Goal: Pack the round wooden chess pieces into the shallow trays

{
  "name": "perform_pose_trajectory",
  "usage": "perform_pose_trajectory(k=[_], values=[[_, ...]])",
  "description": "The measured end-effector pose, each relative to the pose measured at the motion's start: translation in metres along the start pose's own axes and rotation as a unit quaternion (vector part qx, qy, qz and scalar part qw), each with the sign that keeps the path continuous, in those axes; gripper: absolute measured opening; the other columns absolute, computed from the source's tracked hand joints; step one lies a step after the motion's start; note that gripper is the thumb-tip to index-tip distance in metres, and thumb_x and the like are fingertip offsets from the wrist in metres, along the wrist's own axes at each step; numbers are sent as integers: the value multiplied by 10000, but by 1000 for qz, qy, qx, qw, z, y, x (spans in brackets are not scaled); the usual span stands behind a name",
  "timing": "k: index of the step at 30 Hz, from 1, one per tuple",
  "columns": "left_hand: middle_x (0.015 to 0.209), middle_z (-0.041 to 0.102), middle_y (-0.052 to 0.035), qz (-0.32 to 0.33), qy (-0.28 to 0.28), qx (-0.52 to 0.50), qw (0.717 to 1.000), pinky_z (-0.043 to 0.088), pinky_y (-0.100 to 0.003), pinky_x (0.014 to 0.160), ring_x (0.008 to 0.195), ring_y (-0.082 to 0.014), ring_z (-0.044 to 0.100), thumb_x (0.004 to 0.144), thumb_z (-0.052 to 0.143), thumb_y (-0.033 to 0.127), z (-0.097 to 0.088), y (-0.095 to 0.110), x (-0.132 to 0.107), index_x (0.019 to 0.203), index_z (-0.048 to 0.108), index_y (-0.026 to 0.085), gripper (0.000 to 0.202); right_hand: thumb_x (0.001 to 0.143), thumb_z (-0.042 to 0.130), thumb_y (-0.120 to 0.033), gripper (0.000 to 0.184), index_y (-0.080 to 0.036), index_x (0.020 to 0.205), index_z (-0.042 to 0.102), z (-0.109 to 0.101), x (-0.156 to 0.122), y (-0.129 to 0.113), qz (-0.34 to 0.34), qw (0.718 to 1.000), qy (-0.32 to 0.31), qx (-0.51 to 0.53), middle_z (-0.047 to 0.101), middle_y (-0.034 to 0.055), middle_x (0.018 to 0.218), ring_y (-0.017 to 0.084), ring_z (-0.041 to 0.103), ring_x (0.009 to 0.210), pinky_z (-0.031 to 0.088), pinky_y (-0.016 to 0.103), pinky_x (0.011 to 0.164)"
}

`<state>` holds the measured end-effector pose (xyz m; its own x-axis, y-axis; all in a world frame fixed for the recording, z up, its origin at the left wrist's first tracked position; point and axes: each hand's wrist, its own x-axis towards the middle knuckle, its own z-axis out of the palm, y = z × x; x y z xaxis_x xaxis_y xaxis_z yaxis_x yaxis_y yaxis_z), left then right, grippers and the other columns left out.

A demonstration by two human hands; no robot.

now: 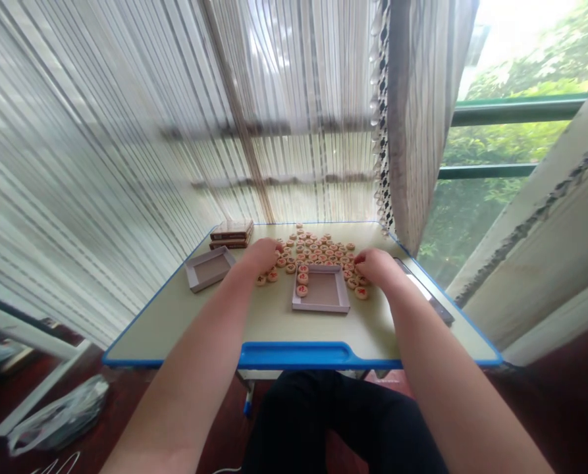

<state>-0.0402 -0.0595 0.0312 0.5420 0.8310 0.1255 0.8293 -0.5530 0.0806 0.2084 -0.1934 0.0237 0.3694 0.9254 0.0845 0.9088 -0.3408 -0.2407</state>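
Note:
Many round wooden xiangqi pieces (318, 250), marked with red or dark characters, lie loosely spread across the table. My left hand (267, 254) is at the left side of the spread, its fingers bent down among the pieces. At the right side is my right hand (374, 264), thumb and fingers drawn together close to the outer pieces. What either hand pinches, if anything, is hidden by the fingers. Between my forearms sits a shallow open box tray (323, 307); a few red-marked pieces (302, 289) stand in a column along its left inner side.
A second shallow box part (209, 268) lies left of my left forearm. Behind it are stacked brown boxes (231, 230). A dark flat device with a pale screen (425, 289) lies by the right edge. Blue trim and a blue pencil groove (296, 353) line the table's (175, 329) front.

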Motion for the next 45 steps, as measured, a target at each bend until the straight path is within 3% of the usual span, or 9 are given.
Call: perform_pose_trajectory(k=[7, 12, 18, 23, 27, 30, 32, 35, 45], values=[[959, 692, -52, 32, -37, 11, 999, 447, -230, 813, 889, -173, 619, 696, 527, 154, 7, 6, 4, 959, 697, 234, 323, 763, 473, -197, 387, -152, 1111, 638, 10, 14, 3, -11, 996, 85, -4, 662, 121, 1054, 227, 590, 994, 412, 295, 866], [983, 683, -65, 30, -12, 23, 999, 451, -245, 798, 891, -180, 616, 709, 511, 157, 8, 8, 4, 964, 687, 226, 318, 779, 486, -296, 318, -170, 983, 695, 12, 26, 3, -24, 999, 33, -36, 691, 114, 959, 236, 621, 908, 433, 302, 793], [984, 681, -67, 41, -2, 22, 999, 455, -240, 785, 868, -172, 617, 730, 471, 145, 6, 15, 0, 962, 689, 226, 328, 743, 541, -333, 255, -181, 866, 704, 16, 37, 3, -19, 999, 45, -1, 705, 77, 844, 194, 633, 793, 439, 251, 697], [990, 683, -59, 48, 12, -20, 999, 438, -240, 846, 919, -178, 603, 728, 481, 159, 1, 19, -2, 970, 693, 202, 325, 700, 621, -277, 326, -130, 988, 661, 19, 47, 8, -8, 995, 43, 87, 691, 92, 905, 180, 628, 800, 447, 243, 697], [954, 695, -46, 63, 14, -97, 993, 447, -236, 832, 891, -172, 608, 732, 481, 184, -2, 19, -4, 995, 690, 181, 336, 725, 617, -322, 364, -119, 1027, 632, 8, 30, -2, -29, 975, 86, 202, 669, 109, 962, 173, 615, 800, 458, 252, 668], [912, 703, -46, 72, -19, -154, 985, 461, -230, 776, 824, -163, 618, 703, 527, 201, -5, 18, -7, 989, 695, 161, 334, 708, 629, -396, 343, -176, 970, 654, -2, 1, -25, -139, 955, -2, 263, 679, 53, 892, 161, 609, 754, 455, 240, 622], [884, 706, -43, 79, -41, -184, 979, 460, -237, 760, 796, -164, 618, 694, 552, 231, -5, 18, -9, 970, 703, 159, 323, 664, 669, -358, 230, -198, 829, 683, -5, -19, -42, -199, 953, -57, 219, 679, 16, 799, 156, 598, 725, 441, 232, 616], [829, 708, -34, 86, -58, -212, 972, 457, -250, 751, 757, -164, 612, 687, 574, 278, -5, 17, -11, 934, 716, 163, 307, 669, 656, -284, 86, -231, 723, 697, -5, -37, -59, -224, 963, -75, 127, 675, -12, 720, 152, 591, 694, 419, 229, 604], [700, 674, -26, 98, -65, -233, 965, 435, -228, 621, 649, -135, 560, 685, 593, 368, 6, 14, -4, 874, 728, 146, 321, 710, 601, -421, 226, -250, 785, 727, 0, -33, -53, -281, 955, -83, 44, 690, 8, 751, 169, 594, 701, 424, 251, 661]])
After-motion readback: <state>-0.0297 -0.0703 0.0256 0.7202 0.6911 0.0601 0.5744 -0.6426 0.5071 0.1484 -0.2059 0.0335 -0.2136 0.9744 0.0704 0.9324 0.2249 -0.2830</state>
